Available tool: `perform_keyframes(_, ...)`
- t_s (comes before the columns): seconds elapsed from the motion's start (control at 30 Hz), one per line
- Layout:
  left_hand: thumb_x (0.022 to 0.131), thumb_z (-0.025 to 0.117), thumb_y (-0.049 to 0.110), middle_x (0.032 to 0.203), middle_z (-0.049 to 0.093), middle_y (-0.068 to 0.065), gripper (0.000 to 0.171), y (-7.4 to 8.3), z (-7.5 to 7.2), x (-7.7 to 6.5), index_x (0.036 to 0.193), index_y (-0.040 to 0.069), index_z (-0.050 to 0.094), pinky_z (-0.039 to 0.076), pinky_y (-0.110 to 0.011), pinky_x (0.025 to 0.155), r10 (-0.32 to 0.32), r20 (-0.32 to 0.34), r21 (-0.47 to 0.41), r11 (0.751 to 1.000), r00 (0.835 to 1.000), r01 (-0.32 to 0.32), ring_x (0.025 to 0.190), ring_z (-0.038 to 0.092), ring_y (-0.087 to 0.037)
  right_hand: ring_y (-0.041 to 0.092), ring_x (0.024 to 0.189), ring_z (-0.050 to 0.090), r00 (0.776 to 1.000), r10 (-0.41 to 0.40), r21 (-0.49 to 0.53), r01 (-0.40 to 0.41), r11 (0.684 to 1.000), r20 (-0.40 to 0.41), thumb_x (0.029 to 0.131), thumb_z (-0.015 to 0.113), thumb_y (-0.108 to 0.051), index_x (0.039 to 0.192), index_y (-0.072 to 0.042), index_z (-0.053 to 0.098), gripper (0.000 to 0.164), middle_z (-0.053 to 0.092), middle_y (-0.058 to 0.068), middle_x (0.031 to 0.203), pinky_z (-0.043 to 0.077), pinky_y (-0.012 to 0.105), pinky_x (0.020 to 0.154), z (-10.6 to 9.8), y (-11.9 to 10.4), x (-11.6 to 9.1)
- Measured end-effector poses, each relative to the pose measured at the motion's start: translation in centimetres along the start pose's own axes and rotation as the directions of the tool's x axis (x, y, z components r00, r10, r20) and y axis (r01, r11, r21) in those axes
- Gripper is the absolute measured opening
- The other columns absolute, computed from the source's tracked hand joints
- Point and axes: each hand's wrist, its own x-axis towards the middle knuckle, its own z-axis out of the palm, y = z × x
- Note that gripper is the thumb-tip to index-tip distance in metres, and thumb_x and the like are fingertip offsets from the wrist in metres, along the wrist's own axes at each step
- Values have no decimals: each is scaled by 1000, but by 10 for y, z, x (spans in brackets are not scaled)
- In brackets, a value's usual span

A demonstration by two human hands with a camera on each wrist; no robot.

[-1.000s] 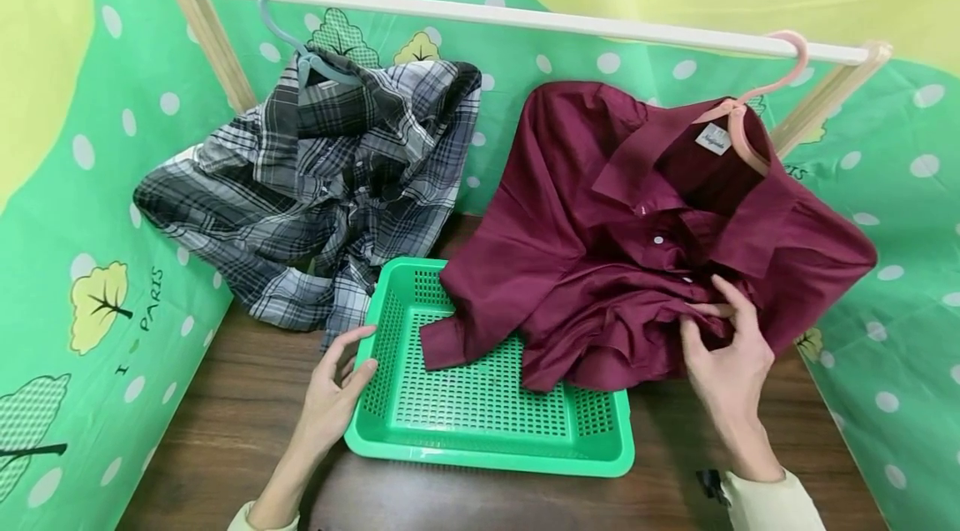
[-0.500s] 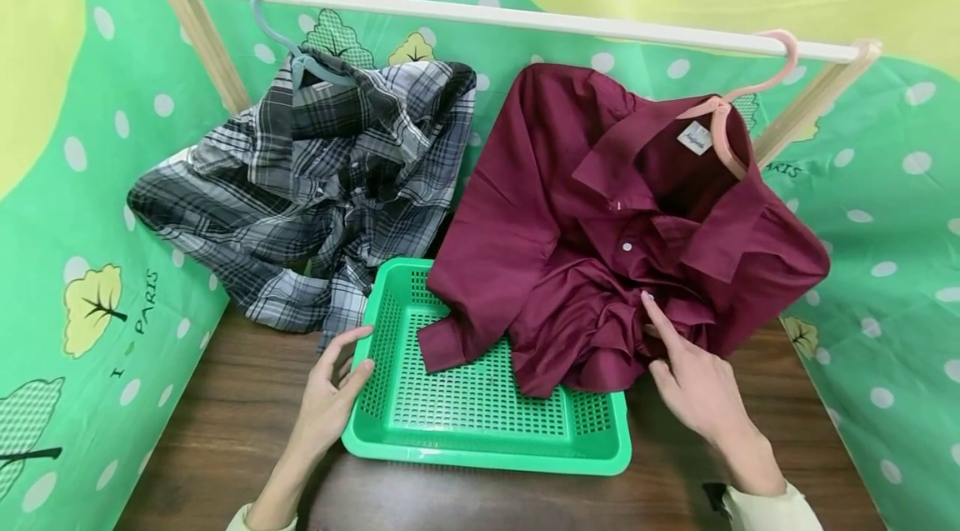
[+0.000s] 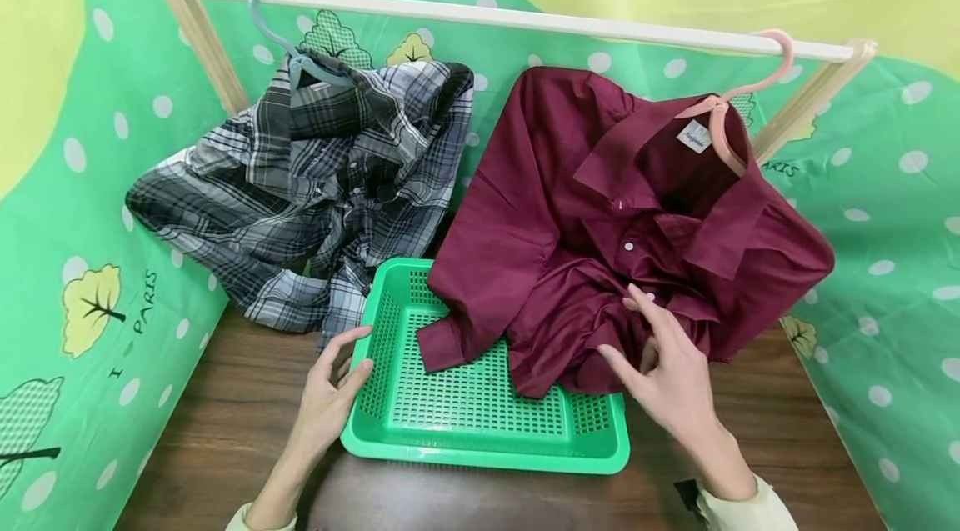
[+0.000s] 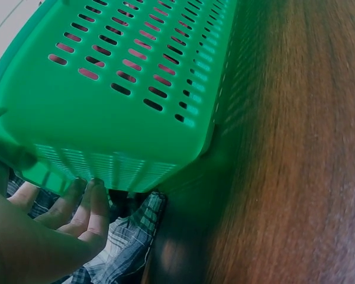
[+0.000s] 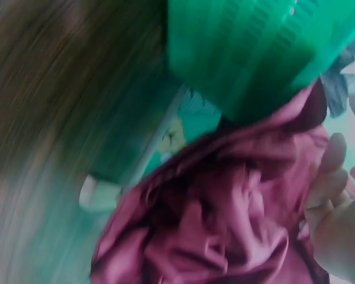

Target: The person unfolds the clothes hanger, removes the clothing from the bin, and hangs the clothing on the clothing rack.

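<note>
A maroon button-up shirt [image 3: 510, 264] hangs from a pink hanger [image 3: 726, 135] at the right. Its cuff and bunched hem drape over and into a green perforated basket [image 3: 480, 460]. My right hand [image 3: 671, 385] is just in front of the shirt's lower front, thumb and fingers spread apart, gripping nothing. The blurred right wrist view shows the hand beside the folds of cloth; contact there is hard to tell. My left hand [image 3: 330, 393] rests at the basket's left side. In the left wrist view its bent fingertips [image 4: 96, 183] touch the outer wall.
A grey-and-black plaid shirt [image 3: 307, 172] hangs on a blue hanger [image 3: 296, 60] at the left, its lower end beside the basket. A white rail [image 3: 510, 14] on wooden posts bears both hangers. Printed green cloth [image 3: 82, 147] surrounds the brown wooden table [image 3: 225, 431].
My right hand has let go of the maroon shirt's front and moved left, its fingers spreading. The shirt has shifted left on its hanger. My left hand has stayed at the basket.
</note>
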Motion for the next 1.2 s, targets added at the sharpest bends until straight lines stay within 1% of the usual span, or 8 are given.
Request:
perform_keyframes(0.17, 111, 67, 6, 165, 53, -17, 45, -1, -1, 0, 155, 7, 59, 46, -11, 107, 1, -5, 1, 1000, 1000, -1, 142, 57, -10, 13, 74, 64, 988, 84, -36, -80, 996, 127, 82, 100, -41, 170, -15, 47, 105, 57, 16, 158, 53, 35, 57, 18, -6, 3)
perform_keyframes(0.33, 111, 67, 7, 165, 53, -17, 45, -3, -1, 0, 155, 7, 58, 46, -12, 107, -4, -7, 6, 1000, 1000, 4, 137, 55, 2, 49, 108, 72, 964, 200, -116, -181, 977, 178, 76, 104, -35, 173, -23, 41, 116, 57, 18, 158, 58, 63, 68, 35, -4, 4)
perform_keyframes(0.6, 111, 67, 6, 166, 52, -15, 46, -5, -2, 0, 156, 7, 57, 45, -11, 108, -19, 0, 5, 1000, 1000, 19, 138, 54, 4, 43, 93, 75, 977, 199, -130, -189, 973, 72, 82, 92, -4, 162, -20, 59, 88, 76, 13, 132, 57, 60, 68, 43, -1, 7)
perform_keyframes(0.73, 111, 67, 6, 165, 53, -16, 46, -5, -1, 0, 156, 7, 57, 45, -11, 107, -24, 5, 5, 1000, 1000, 24, 137, 55, 4, 23, 55, 54, 984, 177, -125, -175, 977, -1, 80, 79, 6, 154, -19, 67, 79, 74, 12, 81, 44, 44, 53, 39, 0, 10)
perform_keyframes(0.9, 111, 67, 7, 165, 53, -15, 46, -5, 0, 1, 156, 9, 58, 45, -12, 108, -33, 2, 2, 999, 999, 33, 138, 55, 0, 5, 50, 35, 937, 348, 45, -348, 936, 12, 81, 70, 13, 143, -18, 76, 70, 76, 5, 78, 33, 27, 49, 21, 2, 19)
perform_keyframes(0.97, 111, 67, 8, 165, 53, -15, 46, -5, 0, 0, 156, 8, 58, 45, -11, 108, -31, -4, 4, 1000, 1000, 31, 140, 54, -2, 2, 49, 43, 880, 470, 232, -471, 851, 63, 86, 68, 17, 142, -13, 76, 64, 80, 1, 90, 40, 22, 46, 13, 3, 22)
perform_keyframes(1.07, 111, 68, 7, 165, 53, -16, 45, -4, 0, 0, 155, 7, 58, 45, -11, 107, -21, -10, 1, 1000, 1000, 21, 140, 54, -3, 4, 59, 64, 796, 581, 578, -559, 594, 172, 97, 62, 21, 149, -2, 67, 57, 78, -2, 101, 54, 20, 49, 2, 3, 24)
perform_keyframes(1.2, 110, 67, 5, 163, 55, -17, 46, -4, -1, 1, 155, 6, 58, 47, -12, 106, -15, -11, -8, 1000, 1000, 15, 137, 56, 0, 16, 98, 78, 796, 555, 858, -442, 263, 240, 106, 51, 21, 158, 3, 53, 55, 75, 6, 119, 67, 32, 80, -5, 1, 21)
